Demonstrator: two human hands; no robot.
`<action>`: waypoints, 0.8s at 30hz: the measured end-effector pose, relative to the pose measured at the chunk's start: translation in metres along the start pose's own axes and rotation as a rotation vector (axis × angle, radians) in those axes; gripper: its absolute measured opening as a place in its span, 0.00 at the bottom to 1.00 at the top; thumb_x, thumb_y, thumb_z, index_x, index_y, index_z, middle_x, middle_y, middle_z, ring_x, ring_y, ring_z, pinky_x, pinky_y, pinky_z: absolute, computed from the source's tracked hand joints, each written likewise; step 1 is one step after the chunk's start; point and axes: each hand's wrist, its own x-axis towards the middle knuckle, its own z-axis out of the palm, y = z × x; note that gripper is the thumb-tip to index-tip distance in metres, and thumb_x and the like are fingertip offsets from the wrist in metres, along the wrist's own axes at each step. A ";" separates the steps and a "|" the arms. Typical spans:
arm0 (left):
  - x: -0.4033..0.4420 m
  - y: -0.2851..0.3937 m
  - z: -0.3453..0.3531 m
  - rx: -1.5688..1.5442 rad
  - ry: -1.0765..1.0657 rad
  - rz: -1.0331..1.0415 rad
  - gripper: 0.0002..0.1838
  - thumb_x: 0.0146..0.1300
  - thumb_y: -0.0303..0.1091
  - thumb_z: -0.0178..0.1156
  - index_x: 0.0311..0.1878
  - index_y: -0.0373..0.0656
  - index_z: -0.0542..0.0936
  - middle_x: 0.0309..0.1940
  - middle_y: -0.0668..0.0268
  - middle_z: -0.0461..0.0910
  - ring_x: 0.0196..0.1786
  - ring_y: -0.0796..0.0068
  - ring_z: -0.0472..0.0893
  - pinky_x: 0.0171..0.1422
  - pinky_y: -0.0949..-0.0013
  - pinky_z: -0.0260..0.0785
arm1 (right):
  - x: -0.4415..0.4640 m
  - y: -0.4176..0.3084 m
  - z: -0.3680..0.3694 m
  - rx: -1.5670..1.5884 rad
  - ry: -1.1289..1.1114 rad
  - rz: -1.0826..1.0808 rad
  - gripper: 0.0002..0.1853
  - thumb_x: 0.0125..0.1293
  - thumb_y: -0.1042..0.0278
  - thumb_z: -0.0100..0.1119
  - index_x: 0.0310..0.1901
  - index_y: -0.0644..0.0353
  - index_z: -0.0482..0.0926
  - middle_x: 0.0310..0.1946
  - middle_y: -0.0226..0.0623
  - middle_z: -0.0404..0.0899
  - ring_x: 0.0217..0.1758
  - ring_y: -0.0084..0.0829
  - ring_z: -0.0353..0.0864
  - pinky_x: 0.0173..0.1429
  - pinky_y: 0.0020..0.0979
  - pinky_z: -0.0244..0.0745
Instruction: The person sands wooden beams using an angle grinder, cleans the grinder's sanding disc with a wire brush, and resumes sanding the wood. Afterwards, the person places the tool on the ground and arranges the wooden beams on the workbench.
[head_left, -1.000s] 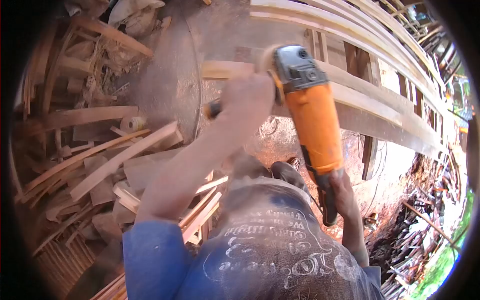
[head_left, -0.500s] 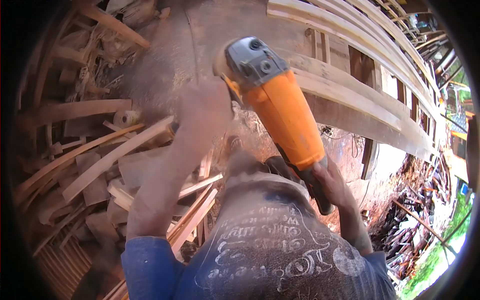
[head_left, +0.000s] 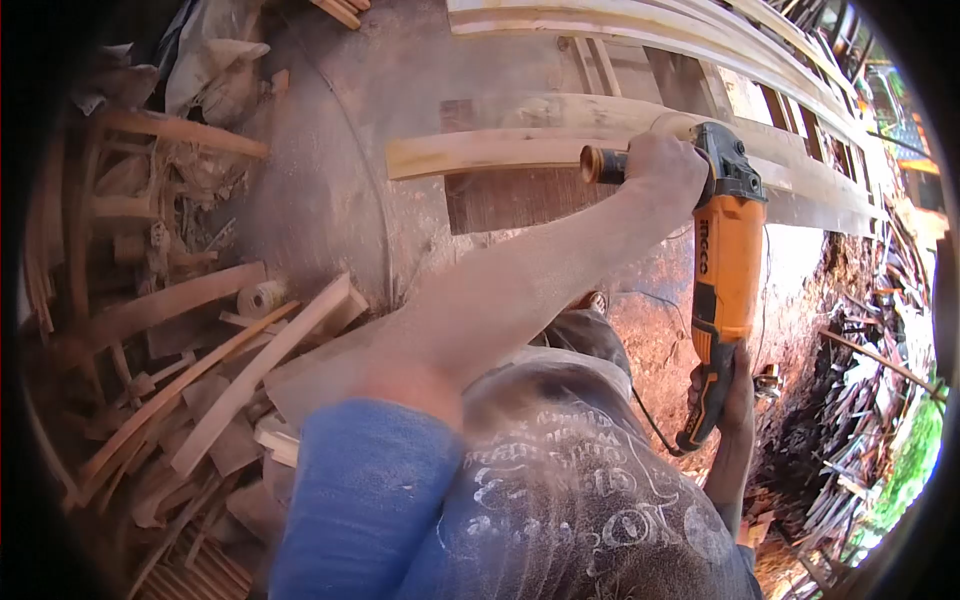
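An orange and dark grey angle grinder (head_left: 728, 260) lies across the right side of the view, its head up by the wooden planks. My left hand (head_left: 668, 170) is wrapped round the side handle near the head, and the handle's round end sticks out to the left. Lower down, my right hand (head_left: 738, 396) grips the rear handle, with part of its fingers behind the tool. A pale disc edge shows behind my left hand, over a long plank (head_left: 480, 152). Whether the disc touches the wood I cannot tell.
More long planks (head_left: 600, 22) lie parallel at the upper right. Wood offcuts (head_left: 265, 375) and a roll (head_left: 262, 299) crowd the left. A cord (head_left: 375, 165) runs over the dusty ground, and a dark cable (head_left: 652, 420) leads from the grinder. Scrap (head_left: 850, 460) is heaped at right.
The grinder has swung right, from tilted to nearly upright in view, its head now over the planks. My left arm has stretched across to the right with it. Both hands keep their grip.
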 end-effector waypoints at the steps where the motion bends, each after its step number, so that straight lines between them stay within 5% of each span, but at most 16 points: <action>1: -0.003 -0.002 -0.002 -0.010 0.007 -0.025 0.10 0.65 0.34 0.61 0.46 0.45 0.87 0.42 0.64 0.89 0.47 0.63 0.89 0.48 0.60 0.82 | 0.000 -0.001 0.004 0.010 0.007 -0.002 0.33 0.74 0.29 0.44 0.51 0.59 0.73 0.25 0.38 0.79 0.21 0.32 0.80 0.25 0.33 0.78; 4: -0.031 -0.025 -0.012 -0.007 -0.012 -0.140 0.10 0.65 0.35 0.62 0.47 0.47 0.87 0.45 0.63 0.89 0.49 0.65 0.89 0.49 0.61 0.81 | 0.002 -0.012 0.024 -0.174 -0.078 0.023 0.25 0.76 0.43 0.50 0.54 0.61 0.74 0.28 0.36 0.78 0.23 0.27 0.79 0.25 0.31 0.76; 7: -0.087 -0.067 -0.036 0.084 -0.159 -0.306 0.10 0.65 0.34 0.61 0.46 0.47 0.87 0.43 0.61 0.89 0.47 0.62 0.89 0.50 0.59 0.81 | 0.014 -0.016 0.059 -0.368 -0.173 -0.200 0.30 0.75 0.38 0.52 0.60 0.59 0.72 0.35 0.38 0.80 0.29 0.27 0.80 0.33 0.32 0.78; 9: -0.144 -0.113 -0.014 0.097 0.291 -0.270 0.08 0.65 0.32 0.58 0.40 0.42 0.85 0.35 0.56 0.86 0.41 0.55 0.88 0.49 0.56 0.80 | 0.010 -0.047 0.104 -0.499 -0.308 -0.245 0.33 0.74 0.41 0.54 0.67 0.61 0.69 0.43 0.40 0.81 0.38 0.29 0.81 0.44 0.33 0.79; 12: -0.182 -0.127 -0.062 0.106 -0.033 -0.765 0.10 0.61 0.33 0.65 0.43 0.39 0.85 0.39 0.46 0.86 0.48 0.44 0.85 0.53 0.47 0.76 | 0.008 -0.079 0.167 -0.533 -0.473 -0.191 0.38 0.70 0.43 0.59 0.70 0.67 0.67 0.52 0.48 0.81 0.54 0.37 0.81 0.62 0.38 0.74; 16: -0.209 -0.136 -0.078 0.179 -0.023 -0.845 0.12 0.61 0.38 0.67 0.40 0.39 0.87 0.37 0.47 0.87 0.46 0.46 0.86 0.53 0.49 0.78 | 0.013 -0.089 0.196 -0.606 -0.553 -0.328 0.42 0.68 0.41 0.61 0.72 0.68 0.65 0.57 0.52 0.81 0.63 0.44 0.80 0.70 0.41 0.70; 19: -0.205 -0.128 -0.076 0.190 -0.050 -0.860 0.12 0.62 0.40 0.66 0.41 0.40 0.87 0.37 0.49 0.87 0.45 0.48 0.87 0.52 0.51 0.79 | 0.008 -0.101 0.190 -0.730 -0.533 -0.285 0.43 0.67 0.40 0.61 0.73 0.66 0.65 0.57 0.53 0.81 0.64 0.45 0.79 0.72 0.40 0.67; 22: -0.183 -0.111 -0.068 0.174 -0.120 -0.777 0.12 0.62 0.40 0.66 0.40 0.42 0.88 0.36 0.51 0.88 0.43 0.50 0.88 0.50 0.52 0.80 | 0.007 -0.087 0.162 -0.626 -0.470 -0.285 0.42 0.67 0.42 0.61 0.75 0.62 0.63 0.53 0.50 0.82 0.54 0.40 0.84 0.63 0.38 0.76; 24: -0.158 -0.092 -0.056 0.064 -0.142 -0.661 0.11 0.62 0.39 0.65 0.38 0.42 0.88 0.35 0.53 0.88 0.42 0.51 0.88 0.49 0.54 0.80 | -0.005 -0.080 0.124 -0.477 -0.374 -0.028 0.40 0.69 0.45 0.60 0.76 0.60 0.61 0.49 0.44 0.82 0.42 0.31 0.83 0.50 0.33 0.80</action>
